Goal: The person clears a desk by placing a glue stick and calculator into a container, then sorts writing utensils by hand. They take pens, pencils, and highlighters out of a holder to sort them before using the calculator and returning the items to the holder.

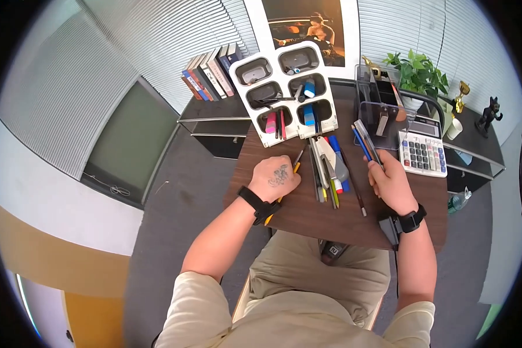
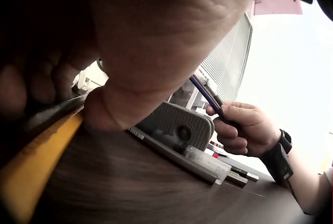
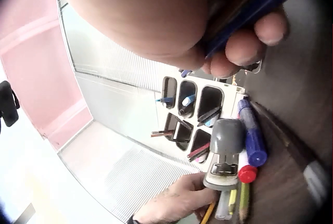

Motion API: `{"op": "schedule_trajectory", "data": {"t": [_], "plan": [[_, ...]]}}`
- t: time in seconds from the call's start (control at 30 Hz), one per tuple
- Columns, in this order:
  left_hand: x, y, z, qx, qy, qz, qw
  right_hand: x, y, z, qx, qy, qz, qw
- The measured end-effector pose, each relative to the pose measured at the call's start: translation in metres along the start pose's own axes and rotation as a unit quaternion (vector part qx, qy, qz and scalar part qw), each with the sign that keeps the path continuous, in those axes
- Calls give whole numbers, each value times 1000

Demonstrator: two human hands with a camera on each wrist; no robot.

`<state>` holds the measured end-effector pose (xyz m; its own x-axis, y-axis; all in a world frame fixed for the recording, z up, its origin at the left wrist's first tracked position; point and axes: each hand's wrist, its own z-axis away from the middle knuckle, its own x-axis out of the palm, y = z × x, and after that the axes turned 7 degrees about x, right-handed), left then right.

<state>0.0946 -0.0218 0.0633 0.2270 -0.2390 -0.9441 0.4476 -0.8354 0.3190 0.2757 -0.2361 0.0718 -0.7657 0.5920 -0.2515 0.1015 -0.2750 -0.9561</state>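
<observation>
My left hand (image 1: 275, 177) pinches a yellow pencil (image 1: 297, 167) by the surface's (image 1: 307, 218) left edge; my right hand (image 1: 390, 182) grips pens (image 1: 363, 142) toward the right edge. Probably I am sorting; next calls for the white organizer (image 1: 275, 66).

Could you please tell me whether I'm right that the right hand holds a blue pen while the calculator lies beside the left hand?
Not quite: the head view shows the calculator beside the right hand, not the left hand. The right hand does hold a blue pen.
</observation>
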Motion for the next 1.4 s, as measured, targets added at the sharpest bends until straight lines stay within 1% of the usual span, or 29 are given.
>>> {"op": "schedule_trajectory", "data": {"t": [0.03, 0.1, 0.13, 0.17, 0.2, 0.27, 0.37, 0.4, 0.47, 0.5, 0.53, 0.6, 0.67, 0.77, 0.83, 0.87, 0.97, 1.0, 1.03, 1.07, 1.13, 1.17, 1.2, 1.27, 1.3, 1.33, 1.4], "plan": [[2, -3, -1, -1, -6, -1, 1000, -1, -1, 1, -1, 0, 10, 1000], [4, -6, -2, -1, -2, 11, 1000, -4, -1, 2, 8, -59, -81, 995], [4, -9, -2, 6, -2, 29, 1000, -4, -3, 1, 4, -58, -65, 996], [3, -11, -1, 12, -4, 47, 999, -2, -4, 0, 3, -59, -102, 993], [3, -16, -1, 12, 4, 59, 998, 0, -13, 1, 3, -59, -139, 989], [5, -24, -1, 44, 8, 98, 994, 6, -39, 5, 16, -57, -127, 990], [10, -31, -3, 57, 14, 102, 993, 22, -90, 2, 32, -103, -52, 993], [12, -34, -3, 61, 18, 110, 992, 30, -106, -4, 25, -106, -14, 994], [16, -40, -4, 57, 35, 169, 983, 49, -142, -17, 26, -98, 103, 989], [6, -39, -1, 59, 17, 200, 978, 56, -150, -29, 22, -96, 115, 988], [5, -41, -1, 64, 20, 206, 976, 66, -162, -39, 22, -93, 140, 986], [6, -44, -2, 56, 28, 246, 967, 79, -181, -65, 17, -82, 226, 970], [10, -49, -6, 62, 33, 254, 965, 94, -202, -84, 2, -65, 297, 953], [11, -56, -10, 65, 21, 258, 964, 107, -218, -124, 26, -72, 390, 918], [4, -55, -9, 53, -19, 270, 961, 121, -230, -134, 24, -76, 413, 907], [4, -56, -10, 56, -16, 270, 961, 127, -236, -141, 17, -72, 463, 883], [7, -59, -10, 59, -21, 293, 954, 134, -241, -161, 10, -78, 459, 885], [6, -60, -11, 61, -22, 294, 954, 135, -243, -166, 18, -74, 431, 899], [4, -60, -12, 51, -48, 297, 952, 135, -243, -168, 27, -70, 402, 913], [1, -60, -12, 42, -72, 299, 951, 133, -240, -168, 29, -69, 402, 913], [-3, -59, -11, 34, -86, 316, 944, 137, -238, -154, 0, -13, 254, 967], [-5, -58, -11, 25, -99, 332, 938, 139, -236, -149, -24, 15, 229, 973], [-7, -58, -11, 26, -102, 332, 938, 137, -231, -150, -22, 16, 228, 973], [-10, -56, -11, 18, -110, 332, 937, 133, -220, -153, -56, 51, 193, 978], [-9, -56, -12, 17, -106, 332, 937, 133, -219, -143, -92, 98, 211, 968], [-9, -56, -11, 17, -110, 329, 938, 127, -213, -142, -89, 100, 208, 969], [-13, -56, -10, 5, -117, 350, 930, 115, -200, -138, -219, 174, 233, 931]]}}
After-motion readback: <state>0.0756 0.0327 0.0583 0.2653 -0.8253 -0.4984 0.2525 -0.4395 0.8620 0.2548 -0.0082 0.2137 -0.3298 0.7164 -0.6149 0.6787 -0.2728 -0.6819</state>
